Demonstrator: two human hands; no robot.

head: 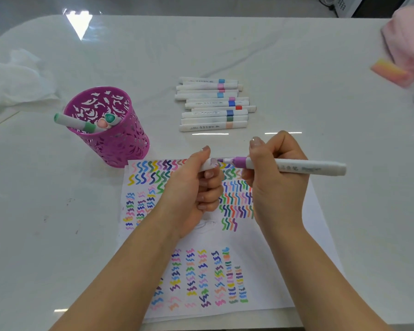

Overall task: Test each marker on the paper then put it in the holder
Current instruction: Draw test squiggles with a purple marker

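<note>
My right hand grips a white marker with a purple band, held level above the paper. Its purple tip points left, right at the mouth of the white cap that my left hand holds in curled fingers. The paper is covered with rows of coloured squiggles. A purple cut-out holder stands to the left of the paper with three markers in it. Several capped white markers lie in a row behind the paper.
Crumpled white tissue lies at the far left of the white table. A pink cloth item and a pink-yellow block sit at the far right edge. A thin wooden stick lies near the tissue.
</note>
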